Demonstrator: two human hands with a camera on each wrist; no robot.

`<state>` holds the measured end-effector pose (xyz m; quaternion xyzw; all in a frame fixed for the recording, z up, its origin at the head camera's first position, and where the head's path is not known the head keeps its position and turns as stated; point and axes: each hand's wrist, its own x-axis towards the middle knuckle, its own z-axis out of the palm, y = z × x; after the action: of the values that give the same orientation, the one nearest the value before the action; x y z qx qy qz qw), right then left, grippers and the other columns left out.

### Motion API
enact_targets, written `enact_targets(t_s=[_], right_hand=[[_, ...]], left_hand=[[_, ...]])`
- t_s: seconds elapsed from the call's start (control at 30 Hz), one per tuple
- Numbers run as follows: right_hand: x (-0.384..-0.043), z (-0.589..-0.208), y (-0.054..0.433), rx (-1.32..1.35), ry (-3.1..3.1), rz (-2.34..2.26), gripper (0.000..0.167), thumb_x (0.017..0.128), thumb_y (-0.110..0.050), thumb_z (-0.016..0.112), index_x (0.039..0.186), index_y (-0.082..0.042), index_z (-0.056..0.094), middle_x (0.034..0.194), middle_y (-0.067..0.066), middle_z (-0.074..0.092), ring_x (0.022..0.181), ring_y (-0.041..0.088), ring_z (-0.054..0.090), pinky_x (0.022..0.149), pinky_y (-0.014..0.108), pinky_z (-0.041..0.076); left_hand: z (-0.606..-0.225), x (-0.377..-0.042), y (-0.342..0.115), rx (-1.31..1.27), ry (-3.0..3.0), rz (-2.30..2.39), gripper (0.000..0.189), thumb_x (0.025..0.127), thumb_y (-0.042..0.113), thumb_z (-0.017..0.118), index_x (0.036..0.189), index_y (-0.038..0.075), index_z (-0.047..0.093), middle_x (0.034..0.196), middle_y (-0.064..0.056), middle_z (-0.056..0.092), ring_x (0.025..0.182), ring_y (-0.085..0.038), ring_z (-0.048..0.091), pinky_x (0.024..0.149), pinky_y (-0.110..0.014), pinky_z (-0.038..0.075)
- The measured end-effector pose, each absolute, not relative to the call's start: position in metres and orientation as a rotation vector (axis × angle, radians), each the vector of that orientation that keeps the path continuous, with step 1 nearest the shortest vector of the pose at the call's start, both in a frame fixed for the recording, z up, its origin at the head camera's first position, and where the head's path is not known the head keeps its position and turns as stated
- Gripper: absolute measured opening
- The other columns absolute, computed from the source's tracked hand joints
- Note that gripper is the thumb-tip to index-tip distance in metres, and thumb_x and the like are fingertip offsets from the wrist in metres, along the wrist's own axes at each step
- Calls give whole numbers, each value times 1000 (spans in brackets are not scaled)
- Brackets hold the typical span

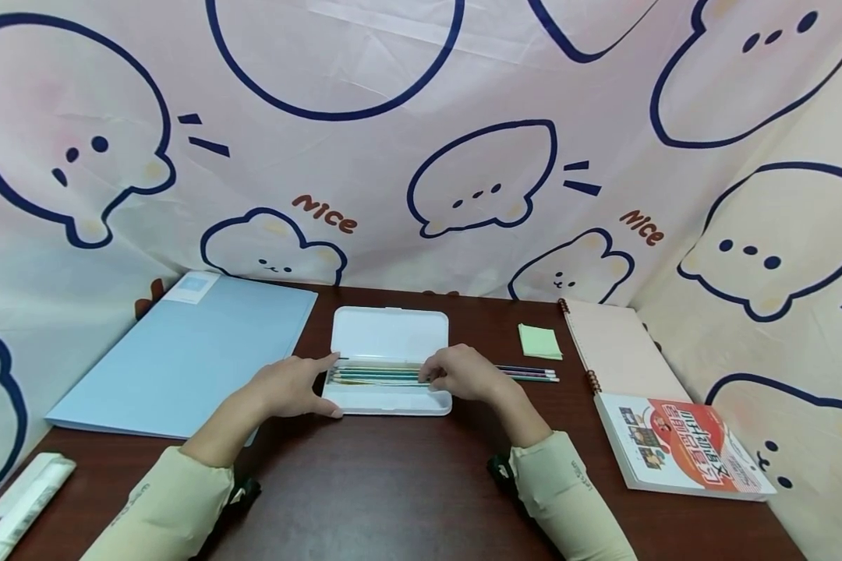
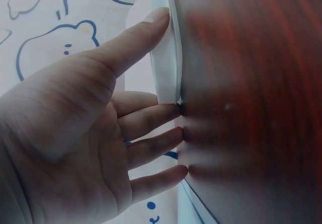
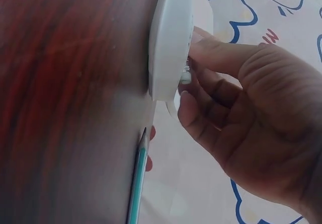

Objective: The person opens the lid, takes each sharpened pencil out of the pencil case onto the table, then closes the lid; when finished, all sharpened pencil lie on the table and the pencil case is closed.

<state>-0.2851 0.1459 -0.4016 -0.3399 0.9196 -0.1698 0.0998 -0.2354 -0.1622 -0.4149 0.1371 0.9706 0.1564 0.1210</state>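
An opened white pencil case (image 1: 390,401) lies on the table with its lid folded back and several pencils (image 1: 372,375) in its tray. My left hand (image 1: 288,387) spans the case's left end, the thumb along the front edge and the other fingers fairly straight, tips down at the table. At the right end, my right hand (image 1: 465,372) pinches at the pencil ends, thumb and fingers curled; a pencil end (image 3: 186,77) shows under the thumb. More pencils (image 1: 533,374) lie on the table to the right, one pencil (image 3: 137,178) pointing toward the case.
A light blue folder (image 1: 196,351) covers the left side. Green sticky notes (image 1: 539,341) lie behind the loose pencils. At the right are a spiral notebook (image 1: 624,351) and a thick book (image 1: 681,448). A white wrapped item (image 1: 28,499) sits at the near left.
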Motion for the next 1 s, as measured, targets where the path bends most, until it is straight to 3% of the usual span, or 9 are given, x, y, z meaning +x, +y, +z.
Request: enact_targets(t_s=[0.2, 0.47, 0.67, 1.0], right_hand=[[-289, -398, 162, -965, 2817, -591, 18, 94, -8, 72, 103, -21, 80, 105, -6, 76, 90, 9, 63, 81, 31, 54], [-295, -387, 207, -887, 2902, -694, 14, 94, -11, 72, 104, -18, 78, 96, -5, 73, 82, 10, 61, 75, 30, 52], [-296, -390, 246, -782, 2947, -762, 13, 94, -8, 71, 103, -15, 78, 97, -1, 74, 84, 14, 60, 75, 33, 52], [-299, -399, 294, -599, 2916, -885, 12, 93, -14, 74, 100, -20, 81, 100, -2, 77, 93, 17, 63, 78, 33, 53]], left_hand=[[-414, -236, -161, 404, 2836, 461, 103, 73, 60, 84, 154, 10, 44, 136, -19, 64, 110, -30, 64, 86, -51, 54], [-416, -236, -162, 404, 2842, 458, 103, 73, 61, 83, 154, 11, 44, 137, -20, 63, 112, -32, 64, 88, -54, 53], [-415, -237, -164, 417, 2845, 466, 103, 73, 62, 83, 154, 10, 44, 137, -20, 64, 113, -32, 64, 88, -54, 53], [-413, -235, -164, 419, 2835, 472, 102, 74, 61, 83, 154, 10, 44, 137, -21, 63, 113, -32, 64, 89, -54, 53]])
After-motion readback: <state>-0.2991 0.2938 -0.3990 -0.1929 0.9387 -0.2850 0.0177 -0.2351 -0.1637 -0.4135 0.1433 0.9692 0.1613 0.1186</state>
